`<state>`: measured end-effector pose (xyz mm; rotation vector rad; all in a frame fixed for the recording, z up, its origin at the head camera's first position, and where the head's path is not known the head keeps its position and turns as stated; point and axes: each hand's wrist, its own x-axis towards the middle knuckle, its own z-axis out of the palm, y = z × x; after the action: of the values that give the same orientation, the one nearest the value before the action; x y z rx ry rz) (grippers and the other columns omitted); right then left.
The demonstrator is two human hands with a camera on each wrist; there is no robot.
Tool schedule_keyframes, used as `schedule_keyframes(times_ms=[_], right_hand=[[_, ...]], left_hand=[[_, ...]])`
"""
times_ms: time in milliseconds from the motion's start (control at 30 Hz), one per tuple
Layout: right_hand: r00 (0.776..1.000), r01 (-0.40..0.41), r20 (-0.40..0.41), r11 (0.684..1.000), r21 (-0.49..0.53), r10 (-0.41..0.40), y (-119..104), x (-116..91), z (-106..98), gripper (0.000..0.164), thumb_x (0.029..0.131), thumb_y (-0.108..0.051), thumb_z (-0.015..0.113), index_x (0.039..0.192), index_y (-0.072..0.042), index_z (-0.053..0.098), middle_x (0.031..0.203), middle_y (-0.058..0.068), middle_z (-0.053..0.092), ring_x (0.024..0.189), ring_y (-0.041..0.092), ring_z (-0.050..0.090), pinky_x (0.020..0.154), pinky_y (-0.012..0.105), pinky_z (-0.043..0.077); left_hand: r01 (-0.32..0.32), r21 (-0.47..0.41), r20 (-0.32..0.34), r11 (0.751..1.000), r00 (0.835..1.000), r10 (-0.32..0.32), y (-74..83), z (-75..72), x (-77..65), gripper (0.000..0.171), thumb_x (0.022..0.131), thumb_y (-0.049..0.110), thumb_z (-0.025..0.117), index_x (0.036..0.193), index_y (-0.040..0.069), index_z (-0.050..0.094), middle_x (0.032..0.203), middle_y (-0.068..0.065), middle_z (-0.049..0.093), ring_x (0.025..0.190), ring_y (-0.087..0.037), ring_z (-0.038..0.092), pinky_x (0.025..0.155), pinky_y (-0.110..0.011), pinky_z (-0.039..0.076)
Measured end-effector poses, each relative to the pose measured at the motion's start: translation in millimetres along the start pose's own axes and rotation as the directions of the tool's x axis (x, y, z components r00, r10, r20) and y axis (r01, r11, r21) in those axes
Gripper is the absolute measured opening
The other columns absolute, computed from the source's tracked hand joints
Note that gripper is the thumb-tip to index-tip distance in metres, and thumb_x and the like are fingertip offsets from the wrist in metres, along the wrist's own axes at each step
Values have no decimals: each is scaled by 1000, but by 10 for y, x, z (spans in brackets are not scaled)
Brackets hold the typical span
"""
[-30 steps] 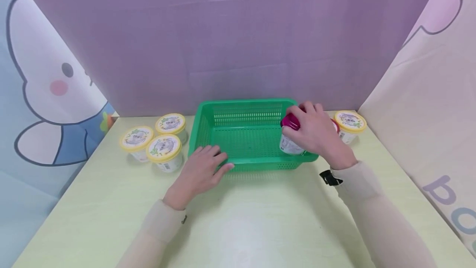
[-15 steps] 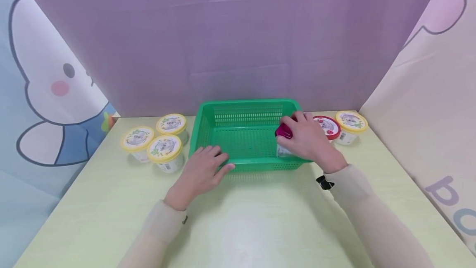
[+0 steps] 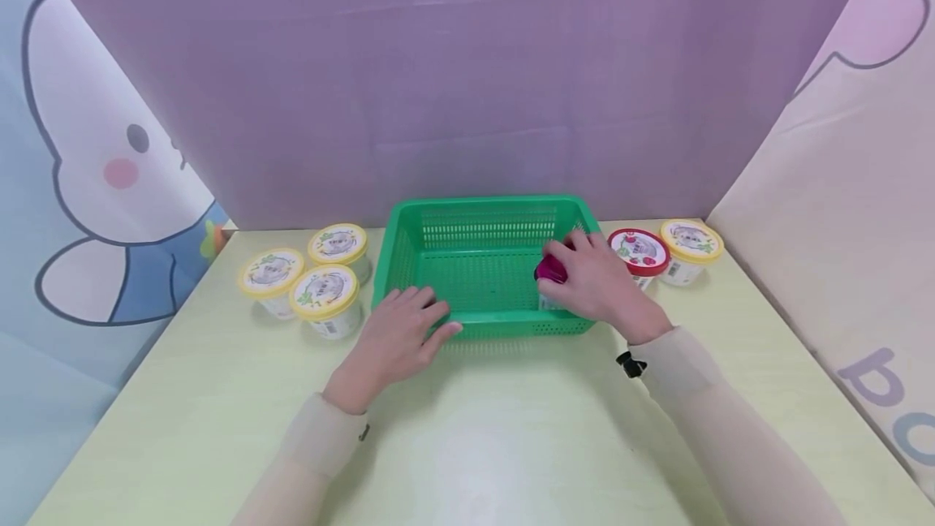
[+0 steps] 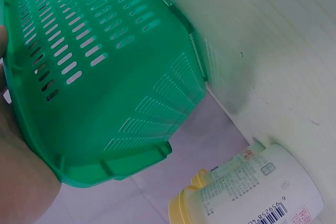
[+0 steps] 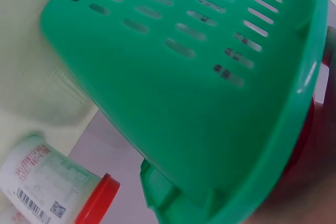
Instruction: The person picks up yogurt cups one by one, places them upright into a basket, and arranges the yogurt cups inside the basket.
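A green plastic basket (image 3: 478,318) with slotted walls stands near the back of the table. My right hand (image 3: 595,281) grips a white tub with a dark pink lid (image 3: 551,269) from above. That tub is inside the basket's right end, partly hidden by the hand and the front wall. My left hand (image 3: 398,335) holds the basket's front left corner, fingers over the rim and thumb along the outside. In the left wrist view the palm (image 4: 23,182) lies against the basket rim (image 4: 84,183). The right wrist view shows a red-lidded tub (image 5: 52,187) outside the basket.
Several yellow-lidded tubs, such as the front one (image 3: 325,295), stand left of the basket. To its right are the red-lidded tub and another yellow-lidded tub (image 3: 690,246). A purple cloth (image 3: 467,88) hangs behind, with printed cloths on both sides.
My right hand has moved left and down, lowering the pink-lidded tub into the basket. The red-lidded tub beside it has come into fuller view. My left hand stays at the corner.
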<state>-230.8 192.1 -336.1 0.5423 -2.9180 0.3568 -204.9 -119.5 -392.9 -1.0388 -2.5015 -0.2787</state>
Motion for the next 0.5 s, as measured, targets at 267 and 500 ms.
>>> schedule_keyframes(times_ms=[267,500], right_hand=[[999,-15,38,1000,-16,15,-2,14,61,51,91,-39,61,136,-15,60,127,16,53,112,37,45,80,50,51],[998,-4,59,999,-43,7,-12,17,76,52,91,-41,64,137,-16,60,127,15,53,113,36,46,81,51,52]], left_hand=[[-2,-4,-9,1000,1000,2,3,-7,-1,31,102,40,58,105,12,71,89,0,54,81,-21,53,72,-38,43],[-8,3,-21,1000,1000,8,8,-12,0,29,101,39,61,105,12,71,88,-1,55,80,-22,54,71,-38,43]])
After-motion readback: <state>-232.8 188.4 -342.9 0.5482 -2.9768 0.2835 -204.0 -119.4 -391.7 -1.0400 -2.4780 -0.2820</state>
